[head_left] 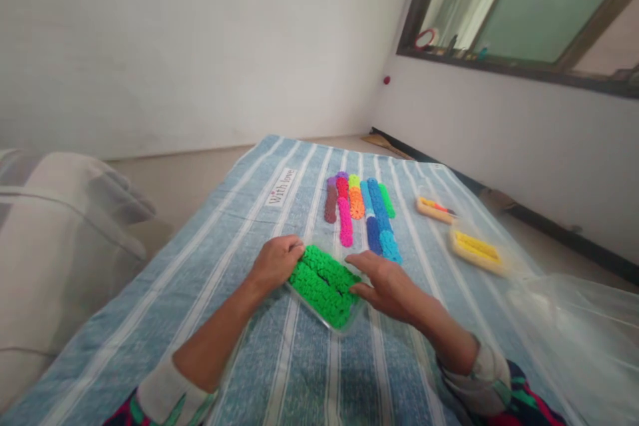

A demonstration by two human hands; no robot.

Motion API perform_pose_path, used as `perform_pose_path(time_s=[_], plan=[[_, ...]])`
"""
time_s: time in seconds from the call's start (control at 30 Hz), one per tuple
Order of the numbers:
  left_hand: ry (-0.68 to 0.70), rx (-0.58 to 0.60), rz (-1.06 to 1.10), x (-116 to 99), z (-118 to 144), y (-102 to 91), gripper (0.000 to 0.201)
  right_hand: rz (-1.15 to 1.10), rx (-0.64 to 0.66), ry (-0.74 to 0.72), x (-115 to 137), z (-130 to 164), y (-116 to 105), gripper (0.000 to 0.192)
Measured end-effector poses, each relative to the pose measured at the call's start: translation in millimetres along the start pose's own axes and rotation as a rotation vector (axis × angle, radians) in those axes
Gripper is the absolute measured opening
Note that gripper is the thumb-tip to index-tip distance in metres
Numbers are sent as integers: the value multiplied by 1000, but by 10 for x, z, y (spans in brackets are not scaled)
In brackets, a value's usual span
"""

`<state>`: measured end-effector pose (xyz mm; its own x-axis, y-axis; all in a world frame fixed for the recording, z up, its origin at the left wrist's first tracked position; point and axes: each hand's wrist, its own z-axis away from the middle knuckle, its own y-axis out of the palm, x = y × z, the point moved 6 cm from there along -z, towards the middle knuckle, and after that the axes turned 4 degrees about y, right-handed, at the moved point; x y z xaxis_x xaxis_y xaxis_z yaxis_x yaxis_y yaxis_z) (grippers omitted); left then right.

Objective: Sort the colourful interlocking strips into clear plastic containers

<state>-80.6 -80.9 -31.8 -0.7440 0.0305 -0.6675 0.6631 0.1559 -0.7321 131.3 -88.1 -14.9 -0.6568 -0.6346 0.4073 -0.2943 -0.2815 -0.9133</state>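
A clear flat tray [327, 323] filled with bright green bumpy pieces [322, 283] lies on a blue striped cloth [279, 359]. My left hand [275, 261] grips the tray's left end, fingers curled over the green pieces. My right hand [387, 283] rests at the tray's right side, its fingertips touching the green pieces. Just beyond the tray lie rows of coloured rolls [362, 210]: brown, pink, orange, blue and green.
Two tan holders sit to the right, one with yellow pieces [476, 249], one with a smaller mixed load [435, 208]. A clear plastic sheet [574, 326] covers the cloth's right edge. A grey cushion [60, 239] is at left. A white label [280, 186] is sewn on the cloth.
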Motion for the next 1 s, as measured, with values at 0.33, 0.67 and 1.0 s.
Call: perform_pose_path(time_s=[0.33,0.67,1.0], plan=[[-136,-29,63,240,-50,-153,32,-296,-139,11,55,-54,145,35],[-231,-97,98,384,-38,-220,35,-692,-241,189,-133,-50,448,67],[-250,-133,107,432,-45,-232,34,-807,-275,187,-172,-57,550,67]])
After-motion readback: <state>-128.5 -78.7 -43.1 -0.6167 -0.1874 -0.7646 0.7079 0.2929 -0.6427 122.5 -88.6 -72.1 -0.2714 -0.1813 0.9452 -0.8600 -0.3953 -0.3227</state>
